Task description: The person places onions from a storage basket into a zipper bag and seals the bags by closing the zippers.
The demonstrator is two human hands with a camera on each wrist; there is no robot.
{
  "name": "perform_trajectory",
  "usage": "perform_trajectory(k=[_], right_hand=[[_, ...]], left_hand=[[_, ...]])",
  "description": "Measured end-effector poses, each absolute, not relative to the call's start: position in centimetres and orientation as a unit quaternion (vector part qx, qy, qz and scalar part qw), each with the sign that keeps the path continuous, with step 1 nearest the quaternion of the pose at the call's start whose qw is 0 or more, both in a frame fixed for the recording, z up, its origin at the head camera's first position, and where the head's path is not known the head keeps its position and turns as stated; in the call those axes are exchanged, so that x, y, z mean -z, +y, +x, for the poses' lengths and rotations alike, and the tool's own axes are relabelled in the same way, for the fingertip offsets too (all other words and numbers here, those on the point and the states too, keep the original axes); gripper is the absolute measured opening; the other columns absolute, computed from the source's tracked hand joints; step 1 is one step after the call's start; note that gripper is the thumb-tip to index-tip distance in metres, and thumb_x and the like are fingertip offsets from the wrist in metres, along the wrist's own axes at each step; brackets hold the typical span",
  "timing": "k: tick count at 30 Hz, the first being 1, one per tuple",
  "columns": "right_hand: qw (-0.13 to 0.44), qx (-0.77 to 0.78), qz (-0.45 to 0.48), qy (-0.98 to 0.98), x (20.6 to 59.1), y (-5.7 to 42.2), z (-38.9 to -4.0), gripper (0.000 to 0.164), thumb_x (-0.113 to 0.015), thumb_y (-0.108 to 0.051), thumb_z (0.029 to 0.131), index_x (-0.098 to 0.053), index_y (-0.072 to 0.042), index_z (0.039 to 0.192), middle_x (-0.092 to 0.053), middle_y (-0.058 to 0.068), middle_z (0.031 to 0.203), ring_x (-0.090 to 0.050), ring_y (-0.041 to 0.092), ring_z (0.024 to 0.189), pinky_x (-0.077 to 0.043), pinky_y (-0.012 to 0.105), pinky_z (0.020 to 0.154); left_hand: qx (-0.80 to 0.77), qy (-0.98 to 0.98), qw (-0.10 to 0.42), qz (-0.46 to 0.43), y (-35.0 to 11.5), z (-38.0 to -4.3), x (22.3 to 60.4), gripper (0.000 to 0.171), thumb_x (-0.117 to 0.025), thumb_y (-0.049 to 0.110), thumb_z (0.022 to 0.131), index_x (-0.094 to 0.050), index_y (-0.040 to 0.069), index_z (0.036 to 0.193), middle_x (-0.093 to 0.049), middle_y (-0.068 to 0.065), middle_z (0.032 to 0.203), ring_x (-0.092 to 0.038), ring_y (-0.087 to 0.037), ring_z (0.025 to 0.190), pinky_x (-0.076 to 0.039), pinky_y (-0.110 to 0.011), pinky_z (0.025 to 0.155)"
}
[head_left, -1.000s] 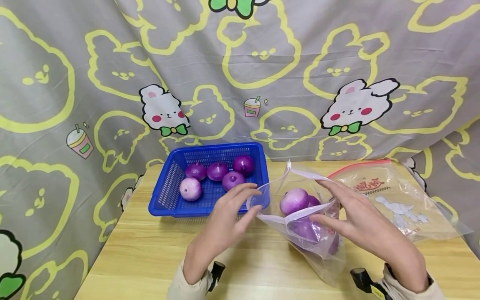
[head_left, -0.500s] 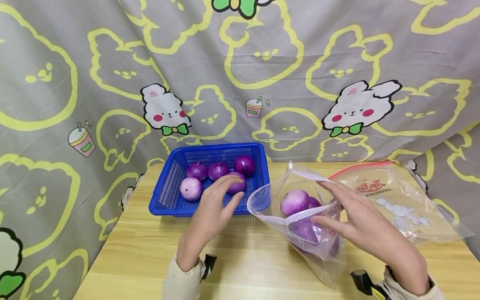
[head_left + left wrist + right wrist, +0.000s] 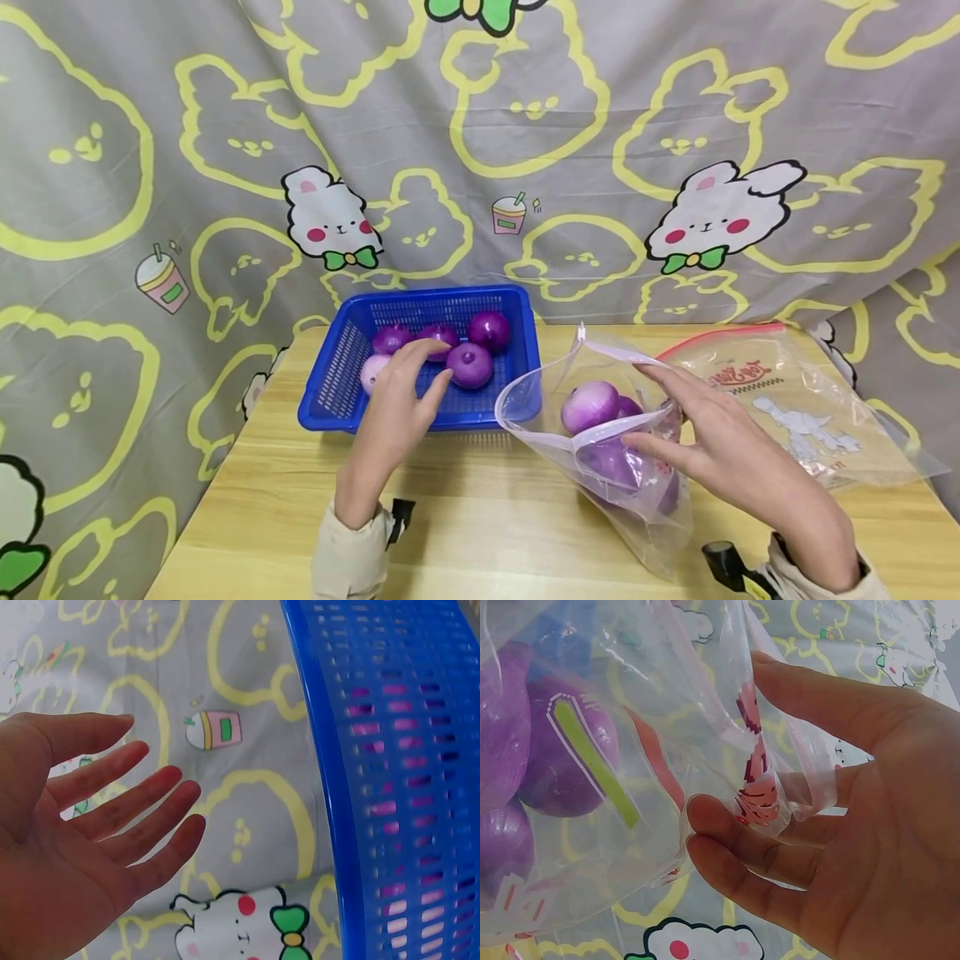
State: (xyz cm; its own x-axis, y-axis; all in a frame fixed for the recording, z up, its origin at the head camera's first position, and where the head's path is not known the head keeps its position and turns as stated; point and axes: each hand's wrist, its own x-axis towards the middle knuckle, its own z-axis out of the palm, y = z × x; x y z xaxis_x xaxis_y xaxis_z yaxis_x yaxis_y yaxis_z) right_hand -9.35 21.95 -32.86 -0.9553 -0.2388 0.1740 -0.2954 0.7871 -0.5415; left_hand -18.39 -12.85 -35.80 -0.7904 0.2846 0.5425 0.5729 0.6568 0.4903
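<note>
My left hand (image 3: pixel 392 421) hovers above the front of a blue plastic basket (image 3: pixel 318 412), its fingers relaxed and apart with nothing between them. It partly covers a pale purple onion (image 3: pixel 371 372). Beside its fingertips lies a darker purple onion (image 3: pixel 470 367), and several more sit behind. In the left wrist view the palm is bare. My right hand (image 3: pixel 731 446) grips the rim of a clear zip bag (image 3: pixel 648 533), thumb on one side and fingers on the other. The bag's mouth gapes. Inside are several onions, a pale one (image 3: pixel 590 406) on top.
Another clear bag (image 3: pixel 806 408) with a red zip strip and a dinosaur print lies flat on the wooden table (image 3: pixel 255 517) at the right. A patterned grey cloth (image 3: pixel 420 100) hangs behind the table.
My left hand has let go of the bag's left rim and moved left over the basket, past the darker onion towards the pale one. My right hand has stayed at the bag.
</note>
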Motion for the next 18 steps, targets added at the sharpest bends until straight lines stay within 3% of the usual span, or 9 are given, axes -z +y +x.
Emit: perform_trajectory(k=[9,18], right_hand=[[0.046,-0.297,0.141,-0.943,32.9,22.0,-9.4,0.08,-0.071,-0.052,0.088,-0.039,-0.017,0.152,-0.044,0.017,0.15,-0.04,0.044,0.136,-0.029,0.07,0.102],[0.044,-0.296,0.141,-0.944,33.0,21.9,-9.5,0.079,-0.071,-0.052,0.088,-0.039,-0.017,0.151,-0.045,0.016,0.15,-0.041,0.043,0.135,-0.031,0.069,0.101]], left_hand=[[0.319,-0.896,0.227,-0.207,-14.2,-19.5,36.5,0.031,-0.073,0.011,0.09,-0.065,0.004,0.12,-0.066,-0.012,0.123,-0.057,-0.029,0.121,-0.04,-0.049,0.103],[0.339,-0.892,0.246,-0.168,-15.9,-21.1,38.1,0.033,-0.074,0.002,0.086,-0.067,0.001,0.117,-0.065,-0.016,0.122,-0.058,-0.032,0.119,-0.043,-0.046,0.104]])
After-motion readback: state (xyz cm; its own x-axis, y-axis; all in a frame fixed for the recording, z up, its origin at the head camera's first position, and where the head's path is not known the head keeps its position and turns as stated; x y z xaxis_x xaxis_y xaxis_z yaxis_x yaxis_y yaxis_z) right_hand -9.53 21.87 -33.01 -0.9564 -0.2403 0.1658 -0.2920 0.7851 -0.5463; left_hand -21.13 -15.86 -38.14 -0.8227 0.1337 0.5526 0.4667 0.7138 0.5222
